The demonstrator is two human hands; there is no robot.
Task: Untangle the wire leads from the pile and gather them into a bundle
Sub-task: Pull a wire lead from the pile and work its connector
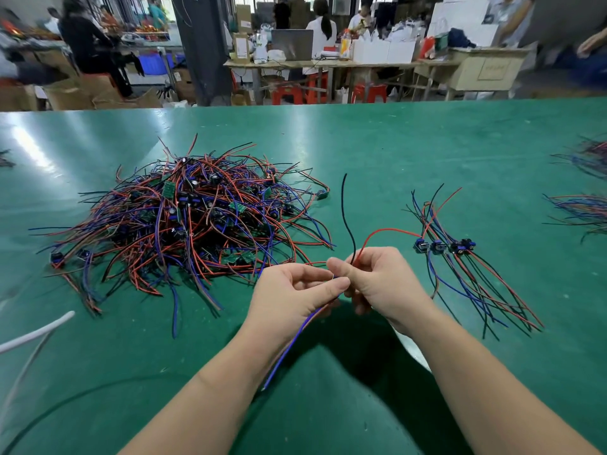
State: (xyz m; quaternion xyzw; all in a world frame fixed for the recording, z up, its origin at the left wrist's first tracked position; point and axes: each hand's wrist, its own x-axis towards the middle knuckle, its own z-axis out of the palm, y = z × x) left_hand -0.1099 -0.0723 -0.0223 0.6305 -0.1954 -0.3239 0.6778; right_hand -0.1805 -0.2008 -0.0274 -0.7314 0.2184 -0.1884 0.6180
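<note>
A big tangled pile of red, blue and black wire leads [193, 221] with small green boards lies on the green table, left of centre. My left hand [292, 297] pinches one wire lead, whose blue wire [289, 349] hangs down past my wrist. Touching it, my right hand [377, 284] grips the same lead's black wire [346, 211] and red wire [391, 230], which rise above my fingers. Whatever sits between my fingertips is hidden. To the right lies a sorted bundle [460, 257] of leads with blue parts side by side.
More wire bundles [584, 208] lie at the table's right edge. A white cable [36, 333] and a thin dark cable [82, 395] cross the near left. Beyond the table's far edge stand workbenches, boxes, red stools and several people.
</note>
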